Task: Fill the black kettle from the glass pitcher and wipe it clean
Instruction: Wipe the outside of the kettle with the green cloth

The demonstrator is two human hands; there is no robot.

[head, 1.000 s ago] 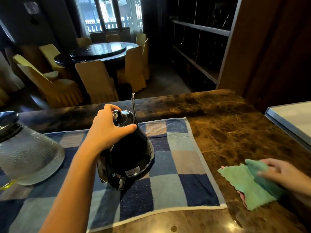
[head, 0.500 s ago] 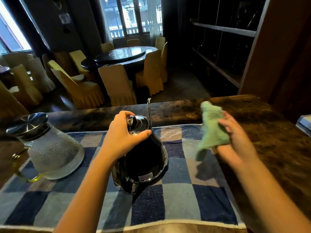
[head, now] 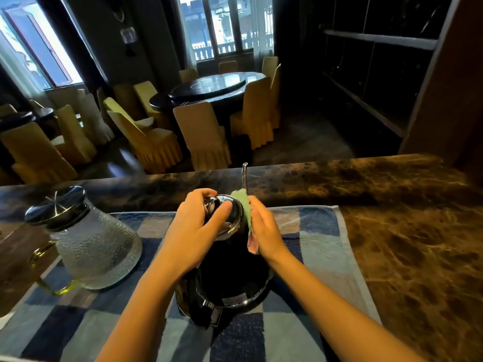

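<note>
The black kettle [head: 230, 280] stands upright in the middle of a blue checked towel [head: 308, 259], its thin spout pointing up at the far side. My left hand [head: 194, 231] grips the kettle's shiny lid from the left. My right hand [head: 264, 231] presses a green cloth [head: 244, 207] against the kettle's upper right side, near the lid. The glass pitcher [head: 96, 249], textured, with a steel lid and a yellowish handle, stands on the towel to the left, apart from both hands.
The towel lies on a dark brown marble counter [head: 407, 231] that runs on to the right. Past the counter's far edge are a round dining table [head: 217, 86] with yellow-covered chairs and dark shelves [head: 371, 74] at the right.
My right hand picked the green cloth up from the counter at the right, carried it left and brought it against the kettle. The left hand stayed on the lid.
</note>
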